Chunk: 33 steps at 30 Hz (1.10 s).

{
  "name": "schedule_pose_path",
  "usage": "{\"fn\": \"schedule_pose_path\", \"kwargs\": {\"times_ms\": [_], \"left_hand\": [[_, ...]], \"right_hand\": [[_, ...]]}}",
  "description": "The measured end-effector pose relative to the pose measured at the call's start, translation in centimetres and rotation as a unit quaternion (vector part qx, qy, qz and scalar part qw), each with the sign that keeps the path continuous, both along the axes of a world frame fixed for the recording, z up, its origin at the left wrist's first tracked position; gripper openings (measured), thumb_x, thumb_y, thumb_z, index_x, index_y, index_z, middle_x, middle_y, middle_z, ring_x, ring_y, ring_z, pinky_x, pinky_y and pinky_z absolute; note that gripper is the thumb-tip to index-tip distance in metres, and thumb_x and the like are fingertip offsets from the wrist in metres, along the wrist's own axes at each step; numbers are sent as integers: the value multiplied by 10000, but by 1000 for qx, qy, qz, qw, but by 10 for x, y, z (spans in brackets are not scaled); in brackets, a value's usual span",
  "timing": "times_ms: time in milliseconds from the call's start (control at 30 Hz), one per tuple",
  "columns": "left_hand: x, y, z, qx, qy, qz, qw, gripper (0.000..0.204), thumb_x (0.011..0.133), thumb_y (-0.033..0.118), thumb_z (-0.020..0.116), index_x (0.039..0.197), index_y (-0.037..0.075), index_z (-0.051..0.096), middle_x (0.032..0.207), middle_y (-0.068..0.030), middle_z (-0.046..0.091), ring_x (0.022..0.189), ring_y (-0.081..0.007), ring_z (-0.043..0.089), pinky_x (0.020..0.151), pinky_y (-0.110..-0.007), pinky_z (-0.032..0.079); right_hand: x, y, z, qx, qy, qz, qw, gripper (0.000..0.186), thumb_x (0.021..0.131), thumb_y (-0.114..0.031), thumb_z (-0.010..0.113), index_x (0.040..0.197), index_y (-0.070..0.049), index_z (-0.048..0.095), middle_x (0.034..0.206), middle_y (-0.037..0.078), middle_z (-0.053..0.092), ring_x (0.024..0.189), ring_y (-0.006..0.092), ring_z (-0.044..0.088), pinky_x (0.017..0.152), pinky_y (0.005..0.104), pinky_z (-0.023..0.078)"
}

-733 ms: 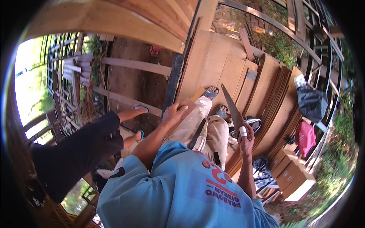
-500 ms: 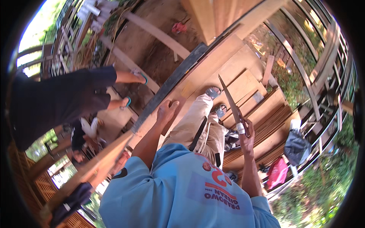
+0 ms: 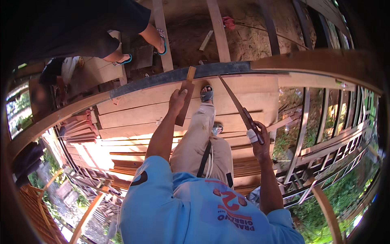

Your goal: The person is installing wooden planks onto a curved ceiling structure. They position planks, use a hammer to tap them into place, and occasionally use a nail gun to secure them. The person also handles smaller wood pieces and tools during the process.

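Note:
My left hand (image 3: pixel 177 100) grips a flat dark brown piece of wood (image 3: pixel 183 112), whose narrower yellowish end reaches the long dark beam (image 3: pixel 162 78) across the work area. In my right hand (image 3: pixel 260 140) is a handsaw (image 3: pixel 234 97), held by its dark handle. The saw's tapered blade points up and left toward the same beam, and its tip is close to the beam's near edge. A white wrap covers part of a finger on that hand. Both hands are closed and well apart, one on each side of my legs.
I stand on pale wooden boards (image 3: pixel 142 105). Beyond the beam, another person in dark clothes (image 3: pixel 89 28) and sandals stands on planks over bare earth. Stacked brown slats (image 3: pixel 132 166) lie beside my legs. Open framing (image 3: pixel 302 130) with gaps runs along the right.
My view has turned, so the beam now runs nearly level across it. The wood in my left hand shows more plainly. The handsaw is still in my right hand.

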State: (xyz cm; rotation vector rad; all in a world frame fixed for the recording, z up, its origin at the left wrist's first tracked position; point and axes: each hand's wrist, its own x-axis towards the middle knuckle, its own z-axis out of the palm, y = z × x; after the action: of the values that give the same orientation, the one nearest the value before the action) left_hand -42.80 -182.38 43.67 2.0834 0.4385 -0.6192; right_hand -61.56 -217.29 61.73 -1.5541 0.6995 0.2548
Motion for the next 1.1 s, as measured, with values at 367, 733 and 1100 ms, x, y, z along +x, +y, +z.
{"fn": "schedule_pose_path", "kwargs": {"times_ms": [367,733,1100], "left_hand": [[83,-35,-140,-3,18,26,1000,307,880,344,680,940,52,608,901,-169,645,870,-324,643,789,-422,490],[116,-59,-285,97,-16,11,995,382,838,380,721,1070,88,637,1064,-214,708,1043,-421,659,885,-505,520],[143,-73,-366,69,39,29,996,518,842,405,702,1232,70,642,1221,-206,677,1190,-378,620,1016,-462,475]], "right_hand": [[91,-30,-84,-20,19,-30,999,436,971,-252,619,1363,-84,530,874,-36,543,595,19,439,497,190,334],[171,-46,-153,-77,16,121,989,604,931,-387,654,1403,-46,495,1109,24,553,669,54,497,567,198,407],[201,-71,-180,-111,16,211,971,561,920,-293,646,1376,14,527,1368,132,542,1291,250,504,1052,384,432]]}}
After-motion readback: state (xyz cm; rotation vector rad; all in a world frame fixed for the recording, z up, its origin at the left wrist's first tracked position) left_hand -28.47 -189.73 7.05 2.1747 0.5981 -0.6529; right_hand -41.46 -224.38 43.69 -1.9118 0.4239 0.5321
